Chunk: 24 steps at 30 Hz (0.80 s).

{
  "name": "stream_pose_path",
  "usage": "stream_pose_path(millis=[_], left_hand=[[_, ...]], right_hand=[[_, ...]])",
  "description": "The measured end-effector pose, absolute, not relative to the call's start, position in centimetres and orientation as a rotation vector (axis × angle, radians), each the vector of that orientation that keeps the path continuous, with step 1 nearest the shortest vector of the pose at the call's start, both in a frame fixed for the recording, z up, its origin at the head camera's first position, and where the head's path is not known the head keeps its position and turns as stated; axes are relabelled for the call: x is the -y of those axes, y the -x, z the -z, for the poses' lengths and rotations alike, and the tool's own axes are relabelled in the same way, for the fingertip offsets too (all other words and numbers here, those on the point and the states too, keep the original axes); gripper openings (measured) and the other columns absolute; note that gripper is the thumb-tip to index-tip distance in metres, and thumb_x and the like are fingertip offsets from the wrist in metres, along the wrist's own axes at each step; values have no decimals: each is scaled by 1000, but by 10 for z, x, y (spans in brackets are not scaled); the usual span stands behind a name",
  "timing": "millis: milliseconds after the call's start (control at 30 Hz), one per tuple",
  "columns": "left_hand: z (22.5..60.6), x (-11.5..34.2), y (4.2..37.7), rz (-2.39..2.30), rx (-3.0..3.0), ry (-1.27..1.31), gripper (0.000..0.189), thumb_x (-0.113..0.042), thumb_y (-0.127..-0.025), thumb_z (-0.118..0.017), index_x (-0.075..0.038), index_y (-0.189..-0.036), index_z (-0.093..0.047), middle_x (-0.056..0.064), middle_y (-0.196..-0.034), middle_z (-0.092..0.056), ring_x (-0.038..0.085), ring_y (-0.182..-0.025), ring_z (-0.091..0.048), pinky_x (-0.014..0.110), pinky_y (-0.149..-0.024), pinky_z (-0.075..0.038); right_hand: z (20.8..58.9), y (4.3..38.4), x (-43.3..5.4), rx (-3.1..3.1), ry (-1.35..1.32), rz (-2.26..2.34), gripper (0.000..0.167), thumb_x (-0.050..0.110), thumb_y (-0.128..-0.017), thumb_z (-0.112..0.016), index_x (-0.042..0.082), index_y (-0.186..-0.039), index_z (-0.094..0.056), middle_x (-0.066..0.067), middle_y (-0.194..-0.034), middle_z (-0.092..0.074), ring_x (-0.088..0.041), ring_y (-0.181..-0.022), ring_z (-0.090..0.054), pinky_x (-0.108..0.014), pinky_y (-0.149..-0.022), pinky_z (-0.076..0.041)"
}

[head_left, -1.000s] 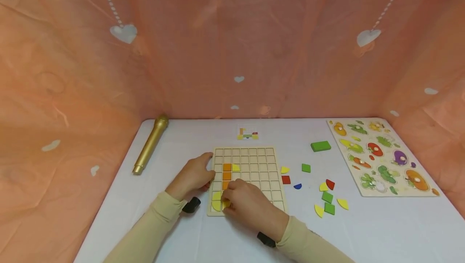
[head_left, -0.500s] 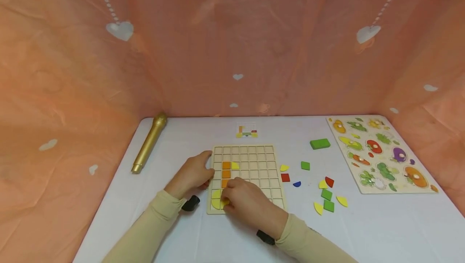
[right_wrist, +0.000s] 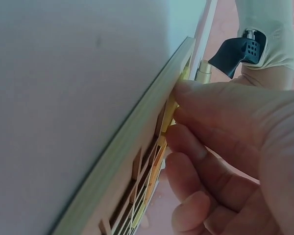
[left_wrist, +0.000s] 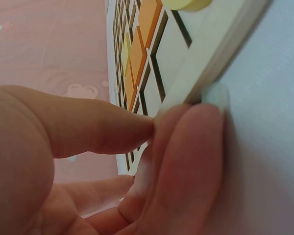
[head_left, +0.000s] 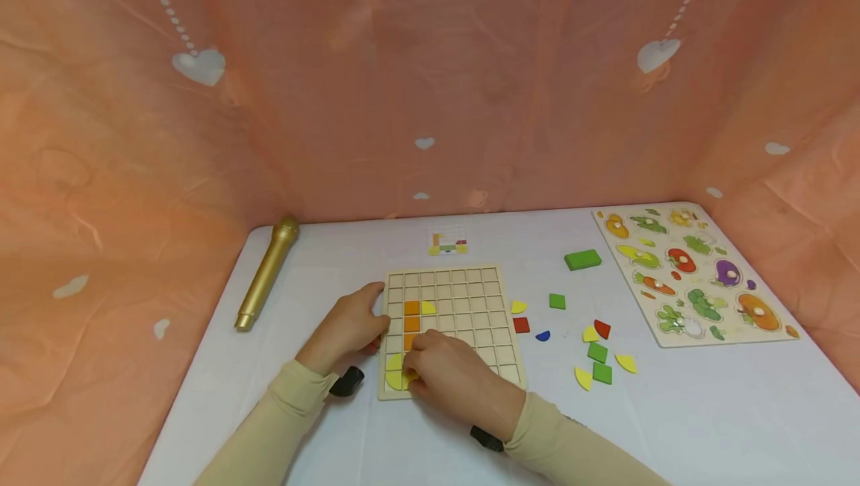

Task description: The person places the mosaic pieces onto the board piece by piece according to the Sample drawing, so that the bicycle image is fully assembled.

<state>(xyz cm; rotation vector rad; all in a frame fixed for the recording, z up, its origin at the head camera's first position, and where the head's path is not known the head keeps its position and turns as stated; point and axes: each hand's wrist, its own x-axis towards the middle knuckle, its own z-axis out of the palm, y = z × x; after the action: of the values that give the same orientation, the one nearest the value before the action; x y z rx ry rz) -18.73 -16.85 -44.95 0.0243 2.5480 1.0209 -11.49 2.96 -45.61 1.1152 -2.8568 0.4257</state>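
A wooden grid board lies on the table before me. My left hand holds its left edge, the thumb on the rim and fingers along the side in the left wrist view. Over the board's lower left my right hand pinches a yellow quarter-circle tile, partly hidden by the fingers. Left of that tile sit two more yellow quarter-circles in the grid. Orange square tiles stand in a column above, the lowest partly covered by the right hand. A yellow quarter-circle sits beside the top one.
Loose green, yellow, red and blue tiles lie right of the board. A pattern card is behind it. Further right are a green block and a vegetable puzzle board. A gold microphone lies at left.
The head view has shifted and tilted slightly. Both hands keep nearly the same places on the board, with the right fingers still at the lower-left yellow tile.
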Motion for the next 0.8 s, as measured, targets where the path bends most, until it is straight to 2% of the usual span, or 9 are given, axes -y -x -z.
stream_pose_path(millis=[367, 567, 800], left_hand=[[451, 166, 185, -1051, -2529, -19, 74, -13, -100, -66, -8, -168, -37, 10, -82, -68, 20, -61, -64, 30, -58, -56], [450, 168, 185, -1057, -2527, 5, 75, -12, -100, -66, -9, -168, -35, 10, -79, -68, 20, -61, -64, 30, -58, -56], [450, 168, 185, -1059, -2531, -12, 75, -12, -100, -66, -9, -168, -36, 10, -76, -68, 19, -60, -64, 29, -58, -57]], right_hand=[[446, 116, -63, 2881, -1093, -601, 6, 18, -91, -83, 18, -97, -83, 9, -95, -70, -7, -88, -56, -20, -76, -52], [437, 109, -121, 2881, -989, -523, 8, 15, -92, -82, 15, -99, -84, 7, -99, -72, -10, -94, -61, -29, -83, -58], [434, 83, -193, 3014, -679, -406, 17, 18, -87, -89, 21, -103, -81, 12, -101, -71, -11, -101, -65, -38, -88, -62]])
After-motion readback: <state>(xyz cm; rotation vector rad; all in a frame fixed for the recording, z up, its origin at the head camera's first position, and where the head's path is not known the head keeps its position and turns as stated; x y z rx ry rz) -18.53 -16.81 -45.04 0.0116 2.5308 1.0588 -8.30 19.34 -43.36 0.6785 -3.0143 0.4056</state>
